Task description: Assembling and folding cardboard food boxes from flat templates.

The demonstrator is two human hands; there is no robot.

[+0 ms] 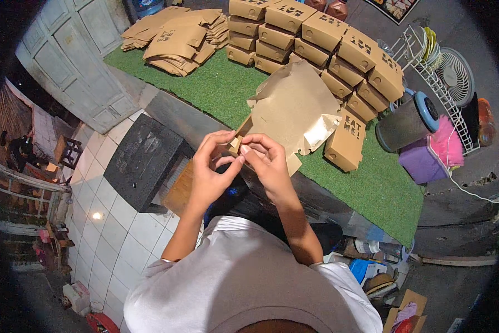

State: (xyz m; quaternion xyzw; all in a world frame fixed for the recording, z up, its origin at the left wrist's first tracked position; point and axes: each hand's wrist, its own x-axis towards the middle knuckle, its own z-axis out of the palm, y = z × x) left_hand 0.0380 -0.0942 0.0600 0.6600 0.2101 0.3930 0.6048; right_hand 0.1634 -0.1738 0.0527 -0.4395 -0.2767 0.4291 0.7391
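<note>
A partly folded brown cardboard box (294, 108) lies on the green turf mat, its plain inner side up and its lid panel spread away from me. At its near left corner, my left hand (211, 169) closes thumb and fingers on a raised side flap. My right hand (267, 164) pinches the same corner from the other side, with the two thumbs close together. The fingers partly hide the small tabs between them. A shiny patch of light falls on the box's right flap. Just right of it sits a finished box (346, 141) with dark print.
Stacked closed boxes (282, 36) line the back of the turf mat (221, 94), with a pile of flat box blanks (177, 41) at the far left. A dark jug with a blue rim (407, 122) and a purple basket (421, 161) stand right. A black stool (146, 161) is left.
</note>
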